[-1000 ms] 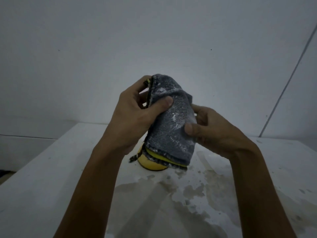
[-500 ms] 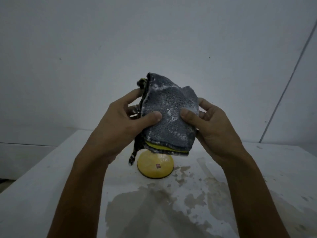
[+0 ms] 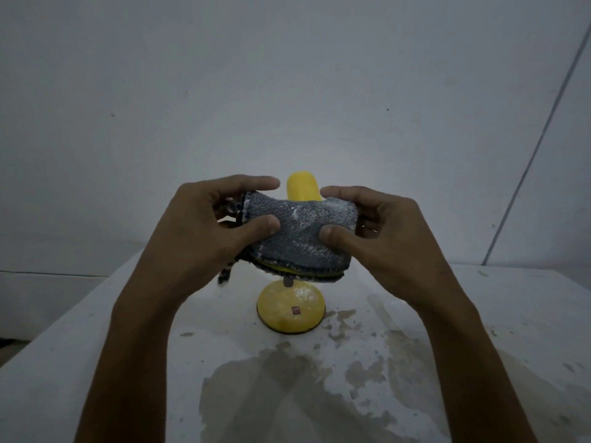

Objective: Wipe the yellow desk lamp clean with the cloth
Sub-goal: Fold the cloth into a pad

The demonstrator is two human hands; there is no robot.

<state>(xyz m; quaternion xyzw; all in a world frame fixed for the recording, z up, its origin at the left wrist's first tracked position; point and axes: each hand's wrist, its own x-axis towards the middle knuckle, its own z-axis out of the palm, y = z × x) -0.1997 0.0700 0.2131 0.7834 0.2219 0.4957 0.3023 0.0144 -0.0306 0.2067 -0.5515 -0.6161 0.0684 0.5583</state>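
Note:
The yellow desk lamp [image 3: 291, 311] stands on its round base in the middle of the white table, and its yellow head pokes up behind the cloth. A folded grey cloth [image 3: 300, 238] with a yellow underside is held in the air in front of the lamp, hiding its neck. My left hand [image 3: 217, 231] pinches the cloth's left edge between thumb and fingers. My right hand [image 3: 374, 235] pinches the right edge the same way.
The white table [image 3: 96, 362] carries a large wet, stained patch [image 3: 303, 394] in front of the lamp. A plain pale wall stands behind, with a thin dark line running down its right side.
The cloth was bunched upright and higher; both hands have lowered it and spread it out sideways. The lamp's head and base have come into view.

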